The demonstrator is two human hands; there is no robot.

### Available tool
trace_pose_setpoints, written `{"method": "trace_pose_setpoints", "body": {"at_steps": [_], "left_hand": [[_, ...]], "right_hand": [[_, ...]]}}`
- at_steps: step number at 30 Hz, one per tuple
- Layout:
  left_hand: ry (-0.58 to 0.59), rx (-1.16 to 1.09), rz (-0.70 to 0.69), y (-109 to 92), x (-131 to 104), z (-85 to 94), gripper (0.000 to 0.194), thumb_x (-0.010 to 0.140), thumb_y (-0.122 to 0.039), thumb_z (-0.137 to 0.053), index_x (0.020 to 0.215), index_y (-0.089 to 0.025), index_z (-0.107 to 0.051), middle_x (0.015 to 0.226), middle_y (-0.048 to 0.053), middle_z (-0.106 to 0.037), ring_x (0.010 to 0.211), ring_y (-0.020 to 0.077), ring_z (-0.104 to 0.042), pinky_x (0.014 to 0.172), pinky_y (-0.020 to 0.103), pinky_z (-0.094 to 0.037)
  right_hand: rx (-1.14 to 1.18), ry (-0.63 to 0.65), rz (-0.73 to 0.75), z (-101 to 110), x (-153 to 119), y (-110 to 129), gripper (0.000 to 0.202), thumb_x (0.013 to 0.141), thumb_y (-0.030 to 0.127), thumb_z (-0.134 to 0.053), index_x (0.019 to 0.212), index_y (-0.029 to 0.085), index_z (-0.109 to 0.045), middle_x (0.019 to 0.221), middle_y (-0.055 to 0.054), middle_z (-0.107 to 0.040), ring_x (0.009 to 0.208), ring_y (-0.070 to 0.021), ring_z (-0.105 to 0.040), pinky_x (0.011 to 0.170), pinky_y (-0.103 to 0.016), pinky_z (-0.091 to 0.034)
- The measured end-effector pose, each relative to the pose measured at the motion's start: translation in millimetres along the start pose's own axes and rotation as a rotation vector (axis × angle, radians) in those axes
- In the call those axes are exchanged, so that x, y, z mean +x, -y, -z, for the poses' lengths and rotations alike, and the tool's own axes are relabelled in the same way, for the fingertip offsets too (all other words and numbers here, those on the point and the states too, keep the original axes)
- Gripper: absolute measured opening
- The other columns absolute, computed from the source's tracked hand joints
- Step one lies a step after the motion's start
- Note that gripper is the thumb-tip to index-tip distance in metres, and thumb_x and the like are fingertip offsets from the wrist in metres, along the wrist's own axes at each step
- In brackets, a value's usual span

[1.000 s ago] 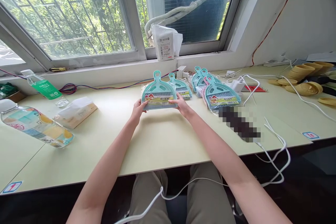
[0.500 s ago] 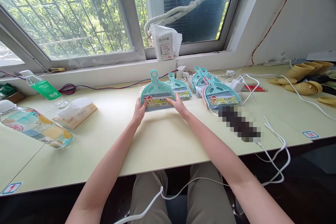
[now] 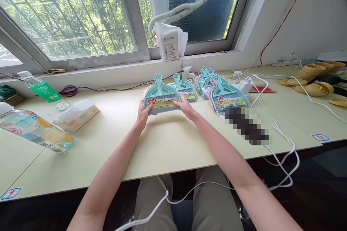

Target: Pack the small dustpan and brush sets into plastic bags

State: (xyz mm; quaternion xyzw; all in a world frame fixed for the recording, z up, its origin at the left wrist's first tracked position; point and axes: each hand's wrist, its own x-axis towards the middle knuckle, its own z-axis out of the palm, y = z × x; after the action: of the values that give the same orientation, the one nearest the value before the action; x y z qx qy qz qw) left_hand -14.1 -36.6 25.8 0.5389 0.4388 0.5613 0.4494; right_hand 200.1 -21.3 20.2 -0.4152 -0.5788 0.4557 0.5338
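A teal dustpan-and-brush set (image 3: 162, 95) in clear wrapping is held between my two hands near the middle of the table. My left hand (image 3: 144, 112) grips its lower left edge, thumb on the front. On the lower right edge is my right hand (image 3: 184, 105), its thumb also across the label. Just behind it lies another wrapped teal set (image 3: 185, 88). Several more sets (image 3: 227, 95), one with a pink part, are piled to the right of my right hand.
A large bottle (image 3: 38, 130), a green-labelled bottle (image 3: 46, 91) and a tissue pack (image 3: 78, 114) are at the left. White cables (image 3: 291, 148) and a blurred dark object (image 3: 246, 126) lie right; yellow rolls (image 3: 311, 75) sit far right. A wrapped box (image 3: 170, 45) stands on the sill.
The held set has shifted very slightly left and tilted a little, with both hands still on it. The other items keep their places.
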Motion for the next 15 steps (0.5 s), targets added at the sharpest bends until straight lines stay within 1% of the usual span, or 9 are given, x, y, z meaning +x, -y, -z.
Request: {"method": "trace_pose_setpoints", "body": {"at_steps": [1, 3, 5, 8, 9, 11, 13, 14, 15], "left_hand": [[-0.001, -0.007, 0.018, 0.7, 1.3, 1.8, 0.048, 0.073, -0.037, -0.064, 0.113, -0.020, -0.043, 0.109, 0.009, -0.062, 0.086, 0.0240, -0.066, 0.064, 0.043, -0.060], [0.002, -0.010, 0.041, 1.8, 3.2, 4.3, 0.047, 0.072, -0.035, -0.063, 0.113, -0.020, -0.044, 0.110, 0.009, -0.061, 0.085, 0.0238, -0.066, 0.064, 0.045, -0.060], [0.003, 0.002, 0.040, 2.4, 3.9, 5.7, 0.050, 0.071, -0.035, -0.065, 0.114, -0.020, -0.044, 0.110, 0.010, -0.061, 0.084, 0.0238, -0.066, 0.064, 0.044, -0.060], [-0.006, 0.025, 0.015, 1.7, 4.5, 7.7, 0.055, 0.070, -0.038, -0.067, 0.116, -0.019, -0.045, 0.109, 0.010, -0.061, 0.082, 0.0233, -0.066, 0.064, 0.043, -0.059], [-0.012, 0.026, 0.006, 1.4, 5.3, 9.2, 0.056, 0.069, -0.038, -0.068, 0.116, -0.019, -0.046, 0.109, 0.010, -0.062, 0.081, 0.0227, -0.065, 0.063, 0.042, -0.060], [-0.034, 0.023, -0.017, 1.8, 9.1, 15.4, 0.056, 0.068, -0.039, -0.069, 0.115, -0.018, -0.048, 0.107, 0.010, -0.062, 0.079, 0.0216, -0.065, 0.062, 0.039, -0.060], [-0.099, 0.037, -0.044, 4.6, 16.0, 27.6, 0.056, 0.068, -0.038, -0.067, 0.117, -0.017, -0.049, 0.106, 0.010, -0.062, 0.080, 0.0212, -0.065, 0.063, 0.038, -0.059], [-0.155, 0.062, -0.055, 7.1, 20.4, 36.3, 0.056, 0.069, -0.038, -0.065, 0.118, -0.017, -0.048, 0.106, 0.010, -0.062, 0.081, 0.0213, -0.065, 0.064, 0.038, -0.059], [-0.226, 0.106, -0.059, 10.1, 25.0, 46.6, 0.056, 0.070, -0.037, -0.063, 0.120, -0.017, -0.047, 0.106, 0.010, -0.062, 0.082, 0.0217, -0.064, 0.065, 0.039, -0.059]], "right_hand": [[0.041, 0.043, -0.016, 2.7, 1.2, 0.1, 0.053, 0.073, 0.026, -0.059, 0.125, 0.023, -0.049, 0.127, -0.008, -0.058, 0.117, -0.0226, -0.053, 0.100, -0.041, -0.043], [0.080, 0.077, -0.029, 5.8, 3.1, -0.7, 0.055, 0.070, 0.022, -0.057, 0.125, 0.020, -0.051, 0.128, -0.008, -0.058, 0.117, -0.0224, -0.053, 0.099, -0.039, -0.044], [0.058, 0.057, -0.001, 4.2, 3.9, -2.8, 0.057, 0.068, 0.020, -0.057, 0.125, 0.018, -0.052, 0.125, -0.009, -0.060, 0.114, -0.0223, -0.055, 0.098, -0.039, -0.045], [-0.031, -0.025, 0.030, -4.0, 2.9, -5.1, 0.056, 0.069, 0.019, -0.055, 0.125, 0.017, -0.054, 0.117, -0.007, -0.064, 0.107, -0.0217, -0.059, 0.097, -0.039, -0.046], [-0.056, -0.036, 0.033, -6.4, 2.2, -4.7, 0.055, 0.070, 0.019, -0.055, 0.125, 0.018, -0.054, 0.115, -0.007, -0.065, 0.106, -0.0214, -0.059, 0.096, -0.039, -0.046], [-0.073, -0.011, 0.027, -8.0, 1.0, -1.3, 0.054, 0.073, 0.023, -0.056, 0.127, 0.020, -0.052, 0.117, -0.007, -0.064, 0.103, -0.0210, -0.061, 0.091, -0.039, -0.050], [-0.080, -0.018, 0.052, -3.0, 1.2, 3.7, 0.051, 0.079, 0.032, -0.054, 0.128, 0.021, -0.050, 0.122, -0.007, -0.062, 0.102, -0.0207, -0.061, 0.086, -0.039, -0.052], [-0.114, -0.079, 0.089, 2.0, 1.9, 5.8, 0.048, 0.082, 0.035, -0.052, 0.128, 0.022, -0.050, 0.123, -0.008, -0.061, 0.104, -0.0208, -0.060, 0.088, -0.039, -0.051], [-0.178, -0.175, 0.135, 8.3, 3.2, 7.0, 0.044, 0.084, 0.035, -0.050, 0.125, 0.021, -0.052, 0.125, -0.009, -0.059, 0.109, -0.0213, -0.057, 0.093, -0.040, -0.048]]}}
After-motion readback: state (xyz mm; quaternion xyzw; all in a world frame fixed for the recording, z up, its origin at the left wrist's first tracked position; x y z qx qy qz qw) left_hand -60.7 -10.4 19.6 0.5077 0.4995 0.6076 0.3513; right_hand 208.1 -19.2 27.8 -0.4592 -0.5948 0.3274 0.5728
